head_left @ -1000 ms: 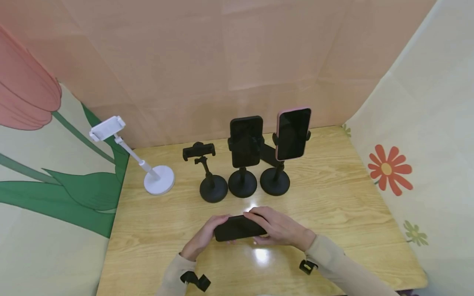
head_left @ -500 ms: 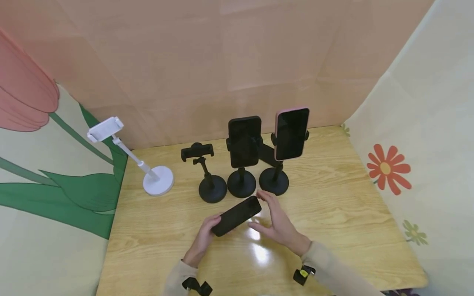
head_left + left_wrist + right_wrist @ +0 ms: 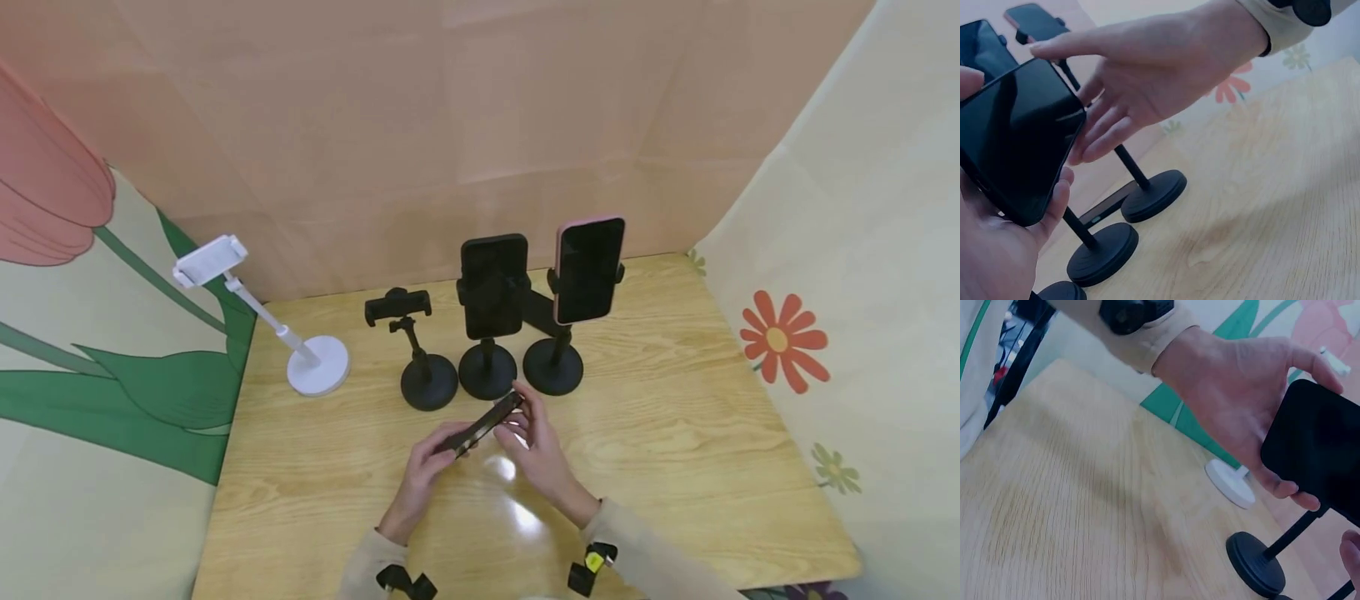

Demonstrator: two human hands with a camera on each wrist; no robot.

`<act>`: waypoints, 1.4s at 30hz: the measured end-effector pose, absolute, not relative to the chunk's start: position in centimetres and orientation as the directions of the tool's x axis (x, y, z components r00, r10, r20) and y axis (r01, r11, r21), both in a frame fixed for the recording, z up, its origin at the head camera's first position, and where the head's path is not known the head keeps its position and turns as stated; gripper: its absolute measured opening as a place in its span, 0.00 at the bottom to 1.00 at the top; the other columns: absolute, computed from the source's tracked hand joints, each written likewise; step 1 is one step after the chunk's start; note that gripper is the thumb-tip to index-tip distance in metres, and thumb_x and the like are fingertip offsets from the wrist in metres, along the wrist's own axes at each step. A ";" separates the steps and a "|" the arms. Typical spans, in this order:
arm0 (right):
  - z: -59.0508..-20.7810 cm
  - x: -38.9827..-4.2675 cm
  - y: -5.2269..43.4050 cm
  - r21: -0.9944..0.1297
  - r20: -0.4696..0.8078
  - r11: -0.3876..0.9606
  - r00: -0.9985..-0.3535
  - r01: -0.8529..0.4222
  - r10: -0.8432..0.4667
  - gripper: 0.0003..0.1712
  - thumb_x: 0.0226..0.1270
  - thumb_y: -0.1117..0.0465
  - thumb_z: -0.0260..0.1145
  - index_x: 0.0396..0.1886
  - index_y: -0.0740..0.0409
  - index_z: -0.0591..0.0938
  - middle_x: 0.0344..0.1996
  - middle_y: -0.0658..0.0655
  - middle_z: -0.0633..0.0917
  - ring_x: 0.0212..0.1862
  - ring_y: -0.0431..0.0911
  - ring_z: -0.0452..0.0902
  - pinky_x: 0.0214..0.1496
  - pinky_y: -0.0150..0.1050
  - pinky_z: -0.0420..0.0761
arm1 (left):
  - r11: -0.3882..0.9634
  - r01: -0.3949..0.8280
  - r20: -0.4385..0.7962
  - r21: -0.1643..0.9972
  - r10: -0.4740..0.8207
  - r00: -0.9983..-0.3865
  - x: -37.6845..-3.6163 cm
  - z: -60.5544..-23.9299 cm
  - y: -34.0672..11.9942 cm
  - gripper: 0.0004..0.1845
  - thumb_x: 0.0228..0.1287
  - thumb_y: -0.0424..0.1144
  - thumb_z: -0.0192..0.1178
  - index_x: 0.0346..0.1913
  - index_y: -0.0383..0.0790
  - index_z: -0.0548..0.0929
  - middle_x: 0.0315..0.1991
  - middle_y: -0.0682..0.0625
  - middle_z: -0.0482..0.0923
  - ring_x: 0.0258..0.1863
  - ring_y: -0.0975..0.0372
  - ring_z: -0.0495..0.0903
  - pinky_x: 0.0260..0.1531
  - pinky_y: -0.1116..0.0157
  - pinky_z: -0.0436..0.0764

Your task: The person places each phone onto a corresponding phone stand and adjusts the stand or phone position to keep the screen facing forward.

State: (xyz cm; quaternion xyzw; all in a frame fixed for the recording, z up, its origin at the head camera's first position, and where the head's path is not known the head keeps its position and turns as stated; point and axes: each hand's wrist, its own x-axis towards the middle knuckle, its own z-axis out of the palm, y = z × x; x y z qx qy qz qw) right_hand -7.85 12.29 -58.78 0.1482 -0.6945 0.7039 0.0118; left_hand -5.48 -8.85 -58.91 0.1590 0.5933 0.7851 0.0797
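Note:
My left hand (image 3: 420,479) grips a black phone (image 3: 483,427) by its near end, above the table in front of the stands. The phone is tilted almost edge-on in the head view; a glossy dark face of it shows in the left wrist view. At the phone's far end is my right hand (image 3: 543,454), its fingers loosely extended around that end. In the left wrist view, the right thumb (image 3: 1054,47) lies at the phone's upper corner, and the other fingers are beside its edge. Whether they press on it cannot be told.
Behind the hands stand a black phone stand (image 3: 429,382), a stand bearing a black phone (image 3: 493,287) and another bearing a pink-edged phone (image 3: 590,271). A dark flat slab (image 3: 542,312) sits behind these. A white stand (image 3: 318,367) is at left on the wooden table (image 3: 675,433).
Both hands first held the phone level. The right hand let go and moved off its end, then came back to it. The phone has turned diagonally and tipped nearly edge-on.

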 end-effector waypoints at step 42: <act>-58.3 -8.3 11.0 -0.921 0.240 -0.347 -0.959 -0.176 -0.151 0.38 0.72 0.73 0.63 0.77 0.70 0.59 0.58 0.72 0.73 0.56 0.55 0.84 0.59 0.40 0.85 | -0.238 0.141 0.220 0.961 0.350 -0.910 -5.0 -59.4 -9.0 0.21 0.73 0.29 0.51 0.65 0.23 0.75 0.64 0.26 0.70 0.65 0.52 0.74 0.67 0.61 0.75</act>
